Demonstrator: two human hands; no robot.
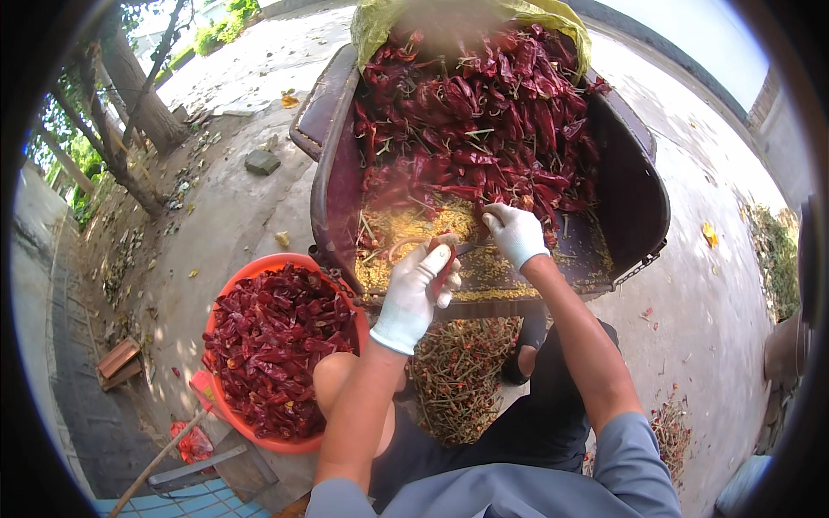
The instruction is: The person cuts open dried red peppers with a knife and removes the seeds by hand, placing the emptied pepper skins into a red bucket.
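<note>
Both hands wear white knit gloves. My left hand (418, 275) is closed round the red handle (445, 262) of what looks like scissors or a cutting tool, partly hidden by the fingers; a greyish blade (467, 247) points right. My right hand (515, 233) pinches a dried red chili pepper (484, 223) just beyond the blade. Dried red chilies with stems (479, 116) fill the far part of a dark maroon cart bed (622, 213), spilling from a yellow-green woven sack (573, 32). Yellow seeds (463, 223) cover the bed's near part.
An orange-red plastic tub (217, 388) full of chilies stands left of my knees. Cut stems (456, 382) lie heaped below the cart's near edge, between my legs. A wooden-handled tool (158, 460) rests beside the tub. A tree trunk (139, 90) and a stone (262, 162) are further left.
</note>
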